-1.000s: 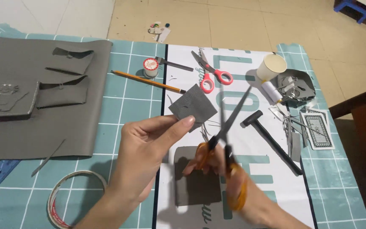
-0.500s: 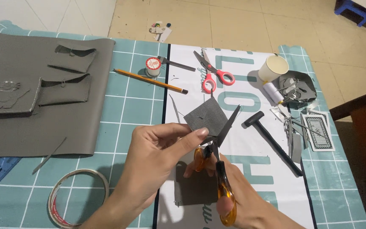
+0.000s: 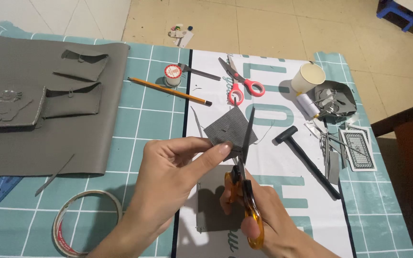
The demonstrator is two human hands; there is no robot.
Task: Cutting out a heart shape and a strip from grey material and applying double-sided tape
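Left hand (image 3: 168, 177): I see it pinching the grey square (image 3: 228, 131), frame centre.
Right hand (image 3: 264, 215): I see it gripping the orange scissors (image 3: 242, 191), blades closing on the square.

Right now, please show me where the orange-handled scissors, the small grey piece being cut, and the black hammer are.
orange-handled scissors (image 3: 247, 200): head view, on the orange handle.
small grey piece (image 3: 225, 128): head view, middle of its face.
black hammer (image 3: 311, 165): head view, on the shaft.

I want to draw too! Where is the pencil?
In the head view, the pencil lies slanted on the green cutting mat, up and left of the hands, just below the thread spool and right of the grey leather sheet.
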